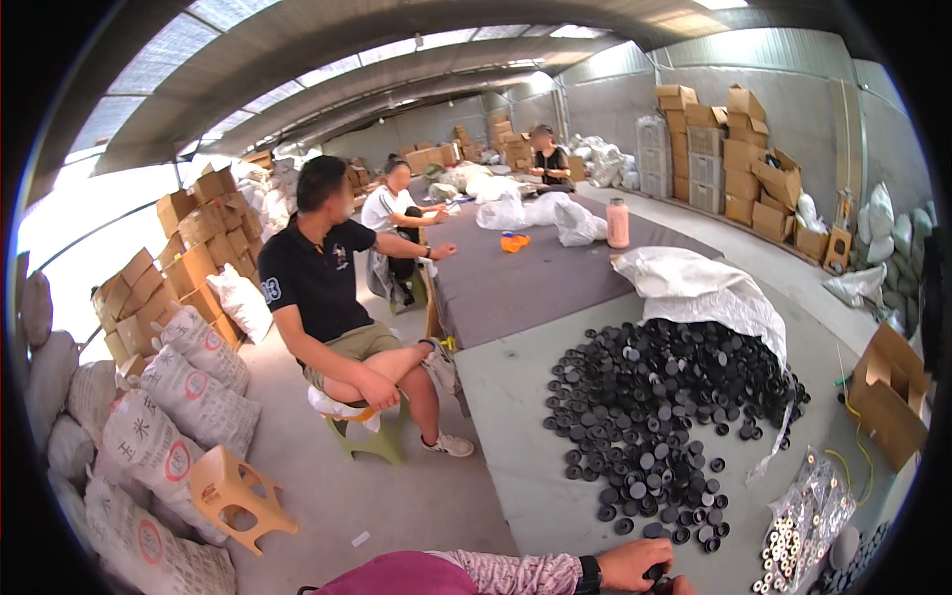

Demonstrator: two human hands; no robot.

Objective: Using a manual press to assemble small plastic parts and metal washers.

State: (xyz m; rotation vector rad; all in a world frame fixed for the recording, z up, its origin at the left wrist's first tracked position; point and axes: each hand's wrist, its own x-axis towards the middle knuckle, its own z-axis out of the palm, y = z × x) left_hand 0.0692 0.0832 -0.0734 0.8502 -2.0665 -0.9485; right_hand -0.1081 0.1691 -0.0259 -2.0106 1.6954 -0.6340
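At the lower edge, my left hand (632, 565) is closed in a pinch on a small black round cap (654, 572). A dark band circles that wrist, below a patterned sleeve. Of my right hand (681, 587) only the fingers show, cut off by the frame edge. They are closed against a dark piece beside the left fingertips. Just beyond my hands lies a big heap of black round caps (645, 426) on the grey-green tabletop (516, 416). Part of the heap lies under the mouth of a white woven sack (694, 283).
A clear bag with small pale rings (788, 550) lies right of my hands, near an open cardboard box (892, 387). A person (322, 268) sits at the table's left side. Farther back are a pink bottle (617, 223), orange tape (514, 242) and a tan stool (238, 496).
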